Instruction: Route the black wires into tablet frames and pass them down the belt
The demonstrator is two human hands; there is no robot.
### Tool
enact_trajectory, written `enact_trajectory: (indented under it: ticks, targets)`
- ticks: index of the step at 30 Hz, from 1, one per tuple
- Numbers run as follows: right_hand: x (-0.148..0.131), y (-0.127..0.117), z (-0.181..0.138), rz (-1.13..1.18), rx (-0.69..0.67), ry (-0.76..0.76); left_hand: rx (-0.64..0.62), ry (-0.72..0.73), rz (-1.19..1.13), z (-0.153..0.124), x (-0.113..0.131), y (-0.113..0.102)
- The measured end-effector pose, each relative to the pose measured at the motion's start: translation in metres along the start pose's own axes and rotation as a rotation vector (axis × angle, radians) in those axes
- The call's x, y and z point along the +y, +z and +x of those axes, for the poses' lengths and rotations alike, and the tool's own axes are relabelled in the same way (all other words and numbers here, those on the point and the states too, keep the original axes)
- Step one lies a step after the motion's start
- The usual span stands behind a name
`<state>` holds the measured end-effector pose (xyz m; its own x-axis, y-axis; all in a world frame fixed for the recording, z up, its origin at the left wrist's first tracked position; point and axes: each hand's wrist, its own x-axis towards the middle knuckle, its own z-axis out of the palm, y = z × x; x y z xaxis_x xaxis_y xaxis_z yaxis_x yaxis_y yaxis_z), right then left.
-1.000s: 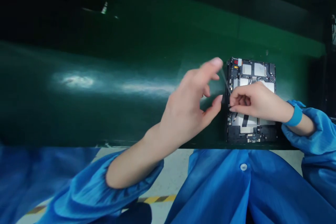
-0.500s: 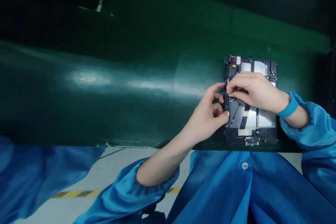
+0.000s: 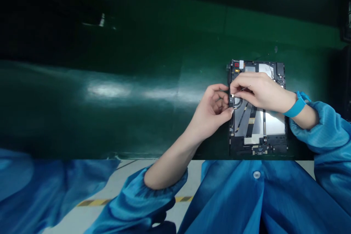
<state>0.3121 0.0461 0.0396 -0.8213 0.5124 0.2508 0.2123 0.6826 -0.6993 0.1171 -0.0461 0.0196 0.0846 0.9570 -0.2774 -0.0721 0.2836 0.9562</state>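
Note:
An opened tablet chassis [image 3: 257,131] lies on the green conveyor belt [image 3: 123,91], showing silver shields, black flex cables and a small board at its near end. My left hand [image 3: 214,111] is curled against the chassis's left edge, thumb and fingertips pinched at a small part there. My right hand [image 3: 256,89] rests over the upper half, its fingers closed on a thin wire-like piece that runs toward the left edge. What the left fingers pinch is too small to name.
The belt stretches far to the left with bright light reflections. Its near edge runs just in front of my blue smock [image 3: 255,197]. Below the belt, grey floor with a yellow-black stripe [image 3: 93,202] shows. A blue wristband [image 3: 294,106] circles my right wrist.
My left hand, open and raised a second ago, has come down and closed on the chassis's left edge. The right hand slid up the chassis, uncovering the flex cables.

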Motion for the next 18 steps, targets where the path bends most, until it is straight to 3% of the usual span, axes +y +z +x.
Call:
enact_trajectory:
  ticks: [18]
  targets:
    - [0.0037, 0.0029, 0.0007, 0.006, 0.003, 0.031, -0.038, 0.056, 0.023, 0.0022, -0.0083, -0.0049]
